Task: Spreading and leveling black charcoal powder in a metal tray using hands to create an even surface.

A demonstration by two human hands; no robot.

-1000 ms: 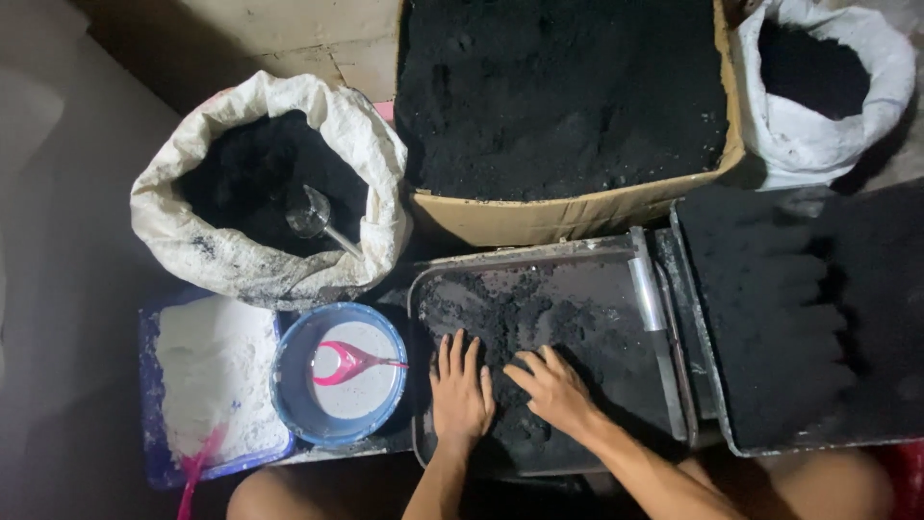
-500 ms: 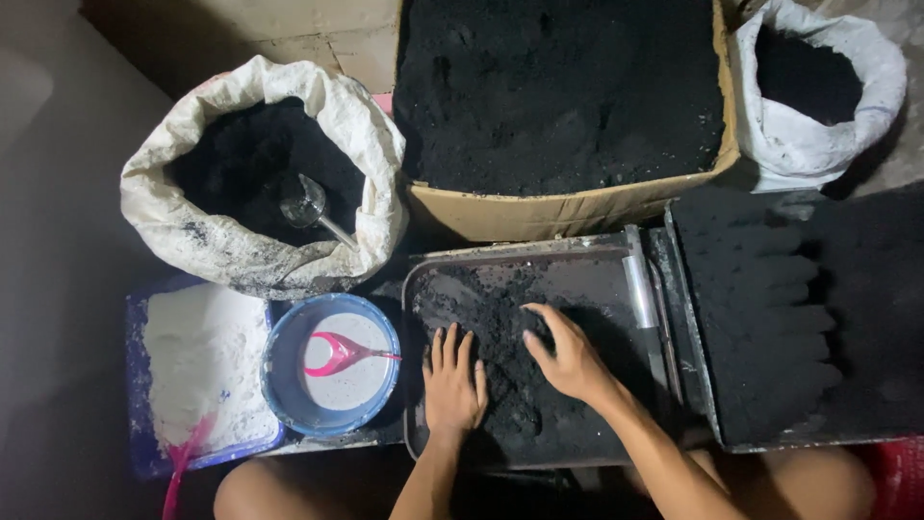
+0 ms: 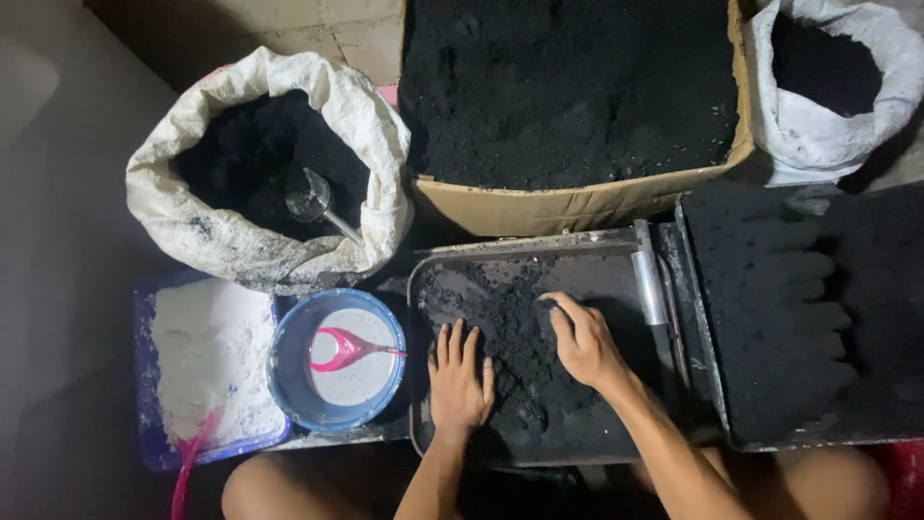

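Both hands lie open in black powder (image 3: 525, 361) on a metal tray (image 3: 616, 258), left hand (image 3: 458, 380) flat, right hand (image 3: 585, 342) at 2 o'clock raking with curled fingers, the heap loose and unshaped, a white-filled bowl (image 3: 289, 371) at 9 o'clock.

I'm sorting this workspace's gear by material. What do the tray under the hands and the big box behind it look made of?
Tray: probably metal, with a dull grey sheen and a thin rolled rim, coated in black powder. Box: corrugated cardboard, matte brown, with its front wall bowed outward.
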